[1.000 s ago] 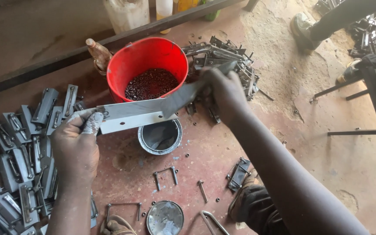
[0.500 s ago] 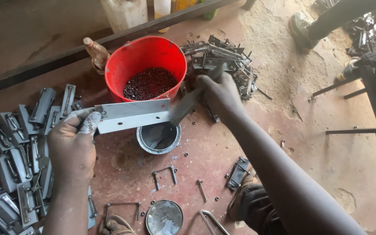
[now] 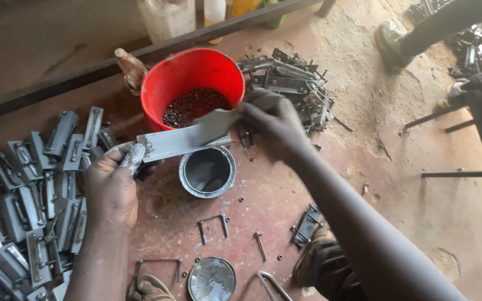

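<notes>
Your left hand (image 3: 112, 187) pinches the metal strip (image 3: 182, 140); right hand (image 3: 274, 125) probably presses a rag (image 3: 218, 120) on it, above the tin (image 3: 207, 171).

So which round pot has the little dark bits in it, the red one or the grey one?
The red bucket, the bigger one farther from the person, holds the small dark bits. The small grey tin below the flat metal strip shows only grey paint-like smears inside.

The reddish, dusty floor (image 3: 285, 195) carries everything. A red bucket (image 3: 196, 72) stands at twelve o'clock, a small grey tin (image 3: 207, 171) just below it at centre. Grey metal brackets (image 3: 23, 200) lie heaped at nine o'clock, another pile (image 3: 294, 83) at one o'clock. U-bolts (image 3: 213, 226) and a round lid (image 3: 212, 280) lie at six o'clock.
</notes>
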